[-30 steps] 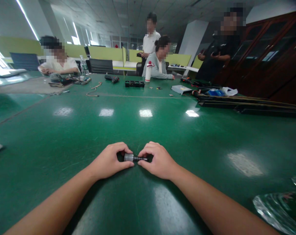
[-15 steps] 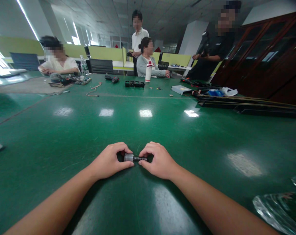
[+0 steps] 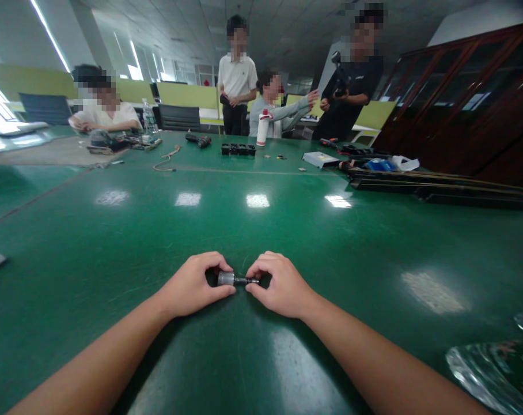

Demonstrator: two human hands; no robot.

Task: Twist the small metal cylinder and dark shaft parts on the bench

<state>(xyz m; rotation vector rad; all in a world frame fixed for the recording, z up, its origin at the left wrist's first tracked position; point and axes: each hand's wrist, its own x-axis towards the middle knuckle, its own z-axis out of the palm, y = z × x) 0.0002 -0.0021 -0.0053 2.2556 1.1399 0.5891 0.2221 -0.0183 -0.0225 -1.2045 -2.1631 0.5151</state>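
A small metal part (image 3: pixel 226 279), a silver cylinder with a thin dark shaft pointing right, lies level between my two hands, low in the middle of the view. My left hand (image 3: pixel 196 285) pinches the cylinder between thumb and fingers. On the other side, the thumb and fingers of my right hand (image 3: pixel 281 285) close round the thin shaft near its right end. Beneath both hands is the green tabletop (image 3: pixel 227 225).
A white bottle (image 3: pixel 262 128), a black block (image 3: pixel 238 149), a power drill (image 3: pixel 198 140) and a grey box (image 3: pixel 320 159) stand across the table. Dark rails (image 3: pixel 434 185) lie at right; a clear plastic container (image 3: pixel 481 363) is at lower right. Several people are beyond.
The metal part has shifted very slightly left in my hands. Beyond the table, the seated person has raised their arms, and the person in black at right has moved left.
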